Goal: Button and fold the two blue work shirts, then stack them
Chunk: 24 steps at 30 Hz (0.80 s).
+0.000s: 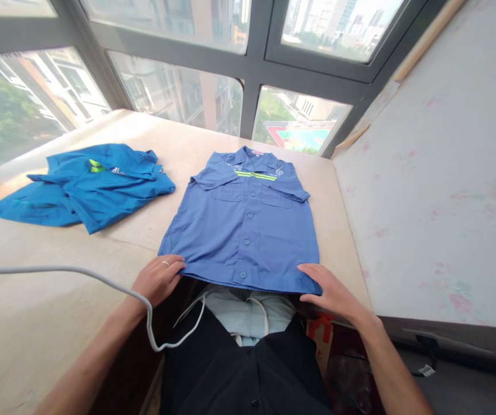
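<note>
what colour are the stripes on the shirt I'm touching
Yellow-green stripes, seen best in the head view.

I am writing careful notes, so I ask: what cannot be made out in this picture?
In the head view:
Collar label: too small to read.
Spread shirt: its back is hidden under its front.
Teal garment: its full shape is hidden by its folds.
White cable: cut off by the left edge.

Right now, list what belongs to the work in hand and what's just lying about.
In hand:
paler blue shirt, spread flat
left hand and right hand, at its hem

Apparently lying about:
brighter blue garment, crumpled
white cable
</note>
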Each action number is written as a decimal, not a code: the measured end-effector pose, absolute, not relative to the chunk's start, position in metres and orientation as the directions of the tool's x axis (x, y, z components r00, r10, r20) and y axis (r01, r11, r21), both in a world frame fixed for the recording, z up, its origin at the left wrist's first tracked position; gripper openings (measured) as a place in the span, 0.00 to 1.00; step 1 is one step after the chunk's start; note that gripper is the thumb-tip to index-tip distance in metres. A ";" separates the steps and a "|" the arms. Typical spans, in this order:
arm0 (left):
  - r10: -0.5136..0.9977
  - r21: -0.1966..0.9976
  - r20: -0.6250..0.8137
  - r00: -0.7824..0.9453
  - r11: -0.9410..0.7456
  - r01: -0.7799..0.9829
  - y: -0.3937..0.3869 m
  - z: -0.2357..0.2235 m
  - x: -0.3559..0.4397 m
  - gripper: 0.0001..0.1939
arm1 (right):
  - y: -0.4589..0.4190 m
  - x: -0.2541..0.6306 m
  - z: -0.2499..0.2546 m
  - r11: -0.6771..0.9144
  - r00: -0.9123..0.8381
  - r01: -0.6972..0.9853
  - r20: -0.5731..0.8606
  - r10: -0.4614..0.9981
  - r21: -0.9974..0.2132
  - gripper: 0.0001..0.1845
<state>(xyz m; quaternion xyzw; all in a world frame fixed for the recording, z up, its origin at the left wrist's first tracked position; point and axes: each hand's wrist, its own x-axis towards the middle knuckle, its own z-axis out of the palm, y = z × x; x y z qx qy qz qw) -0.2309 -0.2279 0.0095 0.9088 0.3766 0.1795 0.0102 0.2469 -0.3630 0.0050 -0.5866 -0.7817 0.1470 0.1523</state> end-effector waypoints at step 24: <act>0.698 -0.024 0.363 0.618 -0.656 0.755 -0.209 0.025 -0.207 0.16 | -0.352 0.235 0.018 0.050 0.437 0.620 0.398 0.807 -0.783 0.20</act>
